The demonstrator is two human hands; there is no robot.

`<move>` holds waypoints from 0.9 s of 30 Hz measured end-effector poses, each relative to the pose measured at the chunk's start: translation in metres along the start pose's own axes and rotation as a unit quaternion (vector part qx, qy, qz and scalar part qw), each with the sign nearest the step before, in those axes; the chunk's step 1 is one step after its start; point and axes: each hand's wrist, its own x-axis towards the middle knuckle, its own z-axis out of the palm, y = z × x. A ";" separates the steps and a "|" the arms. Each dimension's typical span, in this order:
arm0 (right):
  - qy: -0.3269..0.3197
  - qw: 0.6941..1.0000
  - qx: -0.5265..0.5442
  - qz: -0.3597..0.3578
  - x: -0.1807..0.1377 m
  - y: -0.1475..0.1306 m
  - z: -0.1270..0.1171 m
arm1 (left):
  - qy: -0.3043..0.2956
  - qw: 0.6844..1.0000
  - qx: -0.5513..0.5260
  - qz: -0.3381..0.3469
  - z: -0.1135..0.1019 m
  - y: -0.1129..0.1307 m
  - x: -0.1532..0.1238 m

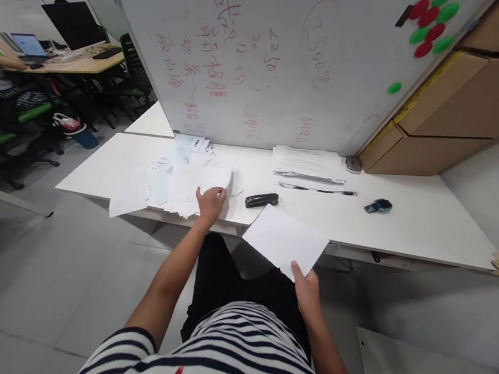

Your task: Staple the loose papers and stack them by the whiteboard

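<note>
My left hand (210, 204) is at the front of a spread of loose papers (160, 191), its fingers pinching the lower right corner of a white sheet (205, 177) whose right edge curls up. My right hand (308, 290) grips a white sheet of paper (286, 240) by its near corner, thumb on top. That sheet is tilted over the table's front edge, above my lap. Between the two hands, a black stapler (262, 200) lies on the white table (318, 217), close to the far corner of the held sheet.
A neat stack of papers (309, 163) sits at the back, with a dark strip (317, 189) before it. To the right lies a dark blue object (379, 206). A whiteboard (265, 61) and cardboard boxes (450, 108) stand behind. Another person's arm (8, 60) shows far left.
</note>
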 end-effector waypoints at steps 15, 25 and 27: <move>-0.020 1.000 -0.012 -0.006 0.001 0.006 0.012 | 0.068 0.996 0.005 0.057 -0.009 0.006 -0.001; -0.129 0.991 -0.007 -0.026 -0.008 -0.039 0.040 | 0.061 0.972 -0.118 0.193 -0.024 0.047 -0.055; -0.141 0.989 -0.013 -0.030 -0.005 -0.050 0.053 | 0.047 0.965 -0.112 0.231 -0.027 0.048 -0.069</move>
